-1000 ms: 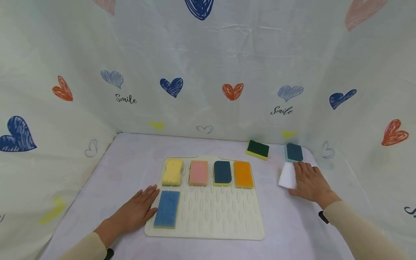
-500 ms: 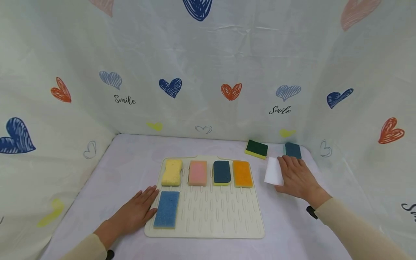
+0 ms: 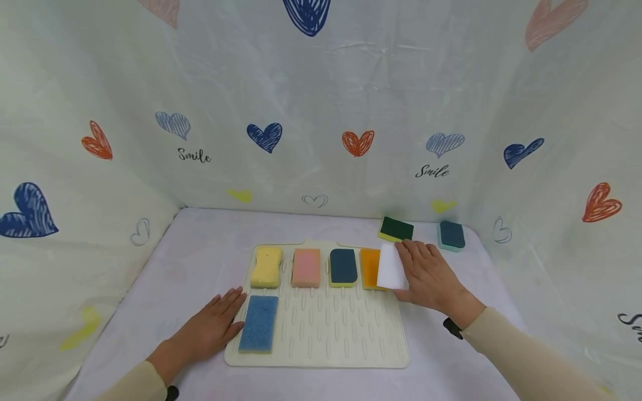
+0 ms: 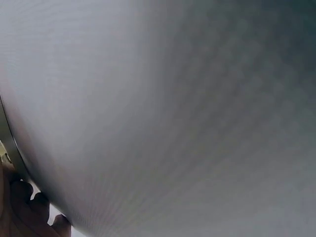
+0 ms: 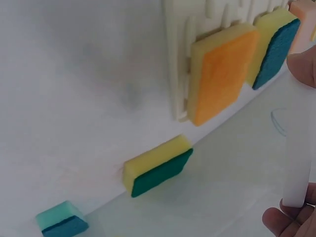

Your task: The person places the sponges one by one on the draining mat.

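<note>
In the head view my right hand holds a white sponge block over the mat's upper right corner, partly covering an orange sponge. The right wrist view shows the white block pinched between thumb and fingers, apart from the orange sponge. My left hand lies with straight fingers at the left edge of the cream ridged mat, beside a blue sponge. The left wrist view is mostly a blurred grey surface, with dark fingers at lower left.
A yellow sponge, a pink one and a dark blue-topped one line the mat's back row. Behind it lie a green-and-yellow sponge and a teal one. A heart-printed curtain surrounds the table.
My right hand has carried the white sponge block leftward from in front of the teal sponge to over the orange one. The left hand stays where it was.
</note>
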A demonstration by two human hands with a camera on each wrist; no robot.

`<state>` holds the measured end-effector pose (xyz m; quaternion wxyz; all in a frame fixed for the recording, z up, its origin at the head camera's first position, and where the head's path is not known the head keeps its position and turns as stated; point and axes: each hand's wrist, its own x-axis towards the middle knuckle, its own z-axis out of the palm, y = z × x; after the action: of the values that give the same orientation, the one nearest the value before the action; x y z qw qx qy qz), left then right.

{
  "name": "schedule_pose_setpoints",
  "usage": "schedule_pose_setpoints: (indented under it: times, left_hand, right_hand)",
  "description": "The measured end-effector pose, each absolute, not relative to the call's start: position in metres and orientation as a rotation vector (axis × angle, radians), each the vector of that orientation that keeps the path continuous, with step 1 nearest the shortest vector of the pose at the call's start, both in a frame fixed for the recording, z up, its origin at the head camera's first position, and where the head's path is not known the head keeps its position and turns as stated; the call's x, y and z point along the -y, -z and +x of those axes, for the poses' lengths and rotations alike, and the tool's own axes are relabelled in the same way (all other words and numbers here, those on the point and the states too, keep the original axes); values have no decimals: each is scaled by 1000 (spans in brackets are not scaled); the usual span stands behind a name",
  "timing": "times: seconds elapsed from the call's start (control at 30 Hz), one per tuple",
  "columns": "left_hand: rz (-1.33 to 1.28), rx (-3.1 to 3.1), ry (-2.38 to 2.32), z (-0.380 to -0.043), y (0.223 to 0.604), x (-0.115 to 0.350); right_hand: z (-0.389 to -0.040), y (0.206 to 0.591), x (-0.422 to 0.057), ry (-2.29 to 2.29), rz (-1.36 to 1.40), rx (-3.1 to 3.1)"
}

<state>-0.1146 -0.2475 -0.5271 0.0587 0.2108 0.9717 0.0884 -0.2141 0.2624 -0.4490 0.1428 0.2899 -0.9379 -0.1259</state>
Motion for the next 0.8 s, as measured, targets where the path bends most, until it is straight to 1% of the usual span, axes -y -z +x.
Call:
schedule_pose_setpoints:
  times: [0.37,0.6,0.8]
  left_hand:
    - [612,-2941,-271,-113,529,247]
    - [602,-2922,-258,-115,528,247]
    - [605,-2923,-256,-115,528,248]
  right_hand:
    - [-210,453,-225,337,960,2626]
    - [-206,465,-200,267,1016,2612]
    - [-195,476,-178,227,1079,2647]
